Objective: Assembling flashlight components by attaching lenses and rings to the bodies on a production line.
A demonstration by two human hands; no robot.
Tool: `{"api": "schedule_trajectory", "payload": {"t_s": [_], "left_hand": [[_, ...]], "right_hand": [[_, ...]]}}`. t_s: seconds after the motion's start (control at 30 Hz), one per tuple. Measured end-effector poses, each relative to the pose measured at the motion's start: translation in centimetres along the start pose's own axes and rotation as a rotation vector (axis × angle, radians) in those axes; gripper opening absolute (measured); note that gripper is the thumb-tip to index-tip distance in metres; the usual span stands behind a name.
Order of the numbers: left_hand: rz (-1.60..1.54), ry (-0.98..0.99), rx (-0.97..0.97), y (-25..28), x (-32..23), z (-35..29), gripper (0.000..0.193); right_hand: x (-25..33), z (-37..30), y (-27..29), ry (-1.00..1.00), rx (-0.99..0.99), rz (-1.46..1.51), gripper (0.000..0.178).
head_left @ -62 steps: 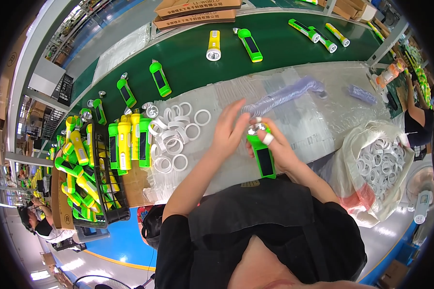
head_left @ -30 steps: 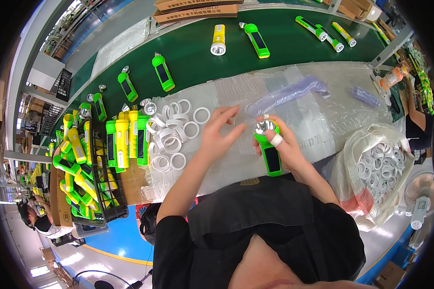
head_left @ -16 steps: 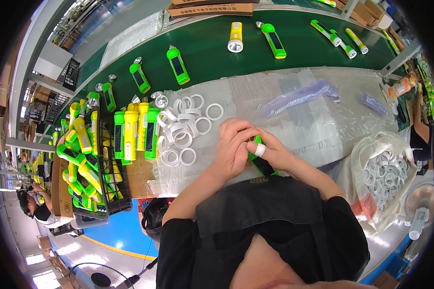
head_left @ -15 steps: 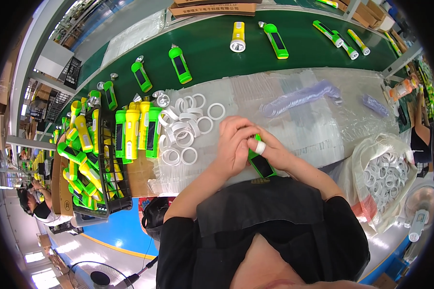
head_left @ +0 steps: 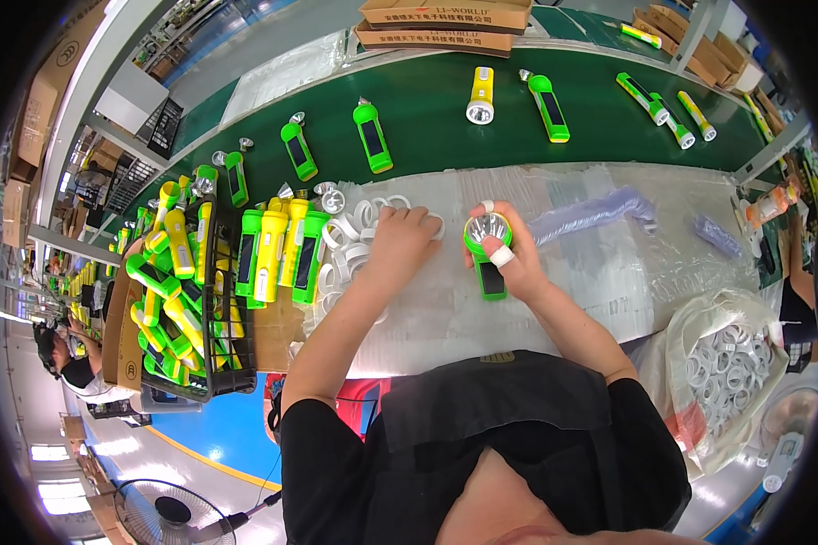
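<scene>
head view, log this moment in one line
left hand: over loose white rings, contact unclear | right hand: gripping green dark-panelled flashlight | nearby: clear bluish disc row, white woven ring-filled sack

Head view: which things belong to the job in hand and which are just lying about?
Likely in the work:
green flashlight, in the right hand
white rings, at the left hand
translucent discs

Apparently just about:
fan, lower left
cardboard boxes, top

Right hand (head_left: 521, 271) holds a green flashlight (head_left: 492, 280), left hand (head_left: 402, 243) at white rings (head_left: 341, 266).
</scene>
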State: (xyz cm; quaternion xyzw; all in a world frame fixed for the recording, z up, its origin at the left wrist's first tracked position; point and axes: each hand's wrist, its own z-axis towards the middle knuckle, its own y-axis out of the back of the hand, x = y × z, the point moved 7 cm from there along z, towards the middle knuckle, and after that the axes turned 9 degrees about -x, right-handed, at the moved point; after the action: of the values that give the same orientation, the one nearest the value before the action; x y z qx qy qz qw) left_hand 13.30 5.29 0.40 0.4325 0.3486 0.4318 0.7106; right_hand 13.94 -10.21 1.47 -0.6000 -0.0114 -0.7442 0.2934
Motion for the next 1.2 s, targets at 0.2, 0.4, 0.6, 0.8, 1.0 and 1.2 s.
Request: {"api": "schedule_trajectory", "payload": {"t_s": [0.2, 0.4, 0.6, 0.8, 1.0, 1.2], "left_hand": [[-0.682, 0.201, -0.391, 4.3, -0.9, 1.1, 0.025], [-0.603, 0.004, -0.45, 8.1, -5.6, 0.9, 0.035], [-0.665, 0.023, -0.453, 7.9, -5.1, 0.6, 0.037], [-0.633, -0.041, -0.339, 8.7, -6.6, 1.9, 0.043], [-0.605, -0.064, -0.296, 7.2, -8.1, 3.3, 0.05], [-0.72, 0.028, -0.26, 6.2, -8.5, 3.2, 0.039]], "right_hand": [[-0.1, 0.0, 0.2, -0.054, 0.002, 0.022, 0.03], [0.4, 0.1, -0.1, 0.043, -0.006, -0.059, 0.031], [0.4, -0.2, 0.2, 0.069, 0.02, -0.081, 0.049], [5.0, 1.0, 2.1, 0.367, 0.183, -0.451, 0.048], [10.9, 3.3, 1.8, 0.44, 0.49, -0.929, 0.033], [10.5, 4.4, -1.2, 0.217, 0.92, -1.182, 0.028]]}}
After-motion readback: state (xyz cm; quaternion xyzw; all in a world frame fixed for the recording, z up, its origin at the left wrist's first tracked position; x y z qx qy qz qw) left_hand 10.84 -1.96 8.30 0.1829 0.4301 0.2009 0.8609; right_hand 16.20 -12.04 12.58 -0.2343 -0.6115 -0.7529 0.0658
